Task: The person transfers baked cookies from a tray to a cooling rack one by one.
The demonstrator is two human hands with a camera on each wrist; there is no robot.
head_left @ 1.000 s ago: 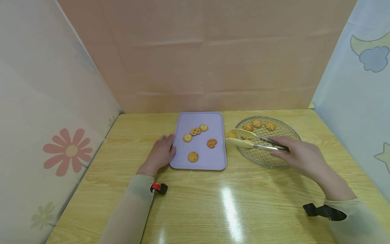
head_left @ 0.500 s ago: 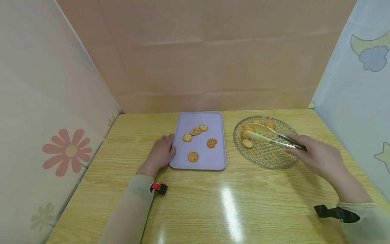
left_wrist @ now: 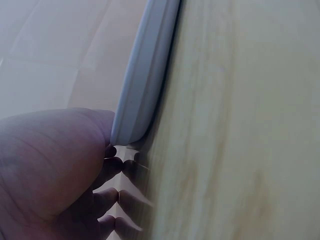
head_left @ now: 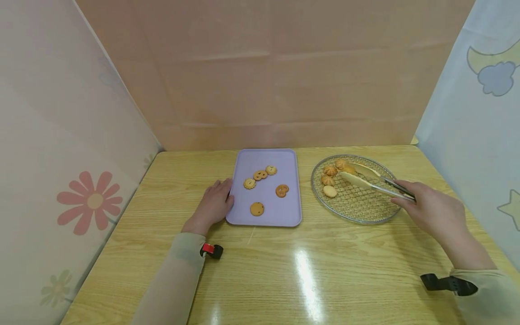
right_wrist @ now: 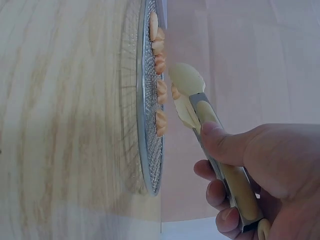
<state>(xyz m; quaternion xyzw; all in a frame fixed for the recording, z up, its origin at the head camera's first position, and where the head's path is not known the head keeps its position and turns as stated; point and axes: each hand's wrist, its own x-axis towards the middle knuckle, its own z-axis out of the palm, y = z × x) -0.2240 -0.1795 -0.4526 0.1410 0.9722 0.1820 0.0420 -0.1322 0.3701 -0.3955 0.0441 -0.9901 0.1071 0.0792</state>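
Note:
My right hand [head_left: 432, 210] grips a pair of tongs [head_left: 359, 181] with pale tips, black grips and metal arms, above the wire rack [head_left: 353, 212]. Between the tips, in the right wrist view, a golden cookie [right_wrist: 175, 92] hangs just above the rack. Beneath lie a smooth oval cookie [head_left: 330, 192] and several swirled cookies [head_left: 341, 164], one hidden behind the tongs in the head view. At the left edge of a lilac tray [head_left: 266, 221], my left hand [head_left: 211, 203] rests on the table, thumb against the rim.
On the tray lie two pretzel-shaped cookies [head_left: 282, 191], two pale scalloped cookies [head_left: 249, 183] and a round speckled cookie [head_left: 257, 209]. The wooden table [head_left: 260, 271] meets a tan backdrop [head_left: 268, 90], with patterned cloth walls [head_left: 467, 113] on both sides.
The tongs with the cookie have swung right, from beside the tray's right edge to over the rack's back part, the right hand moving along. The left hand and tray stay put.

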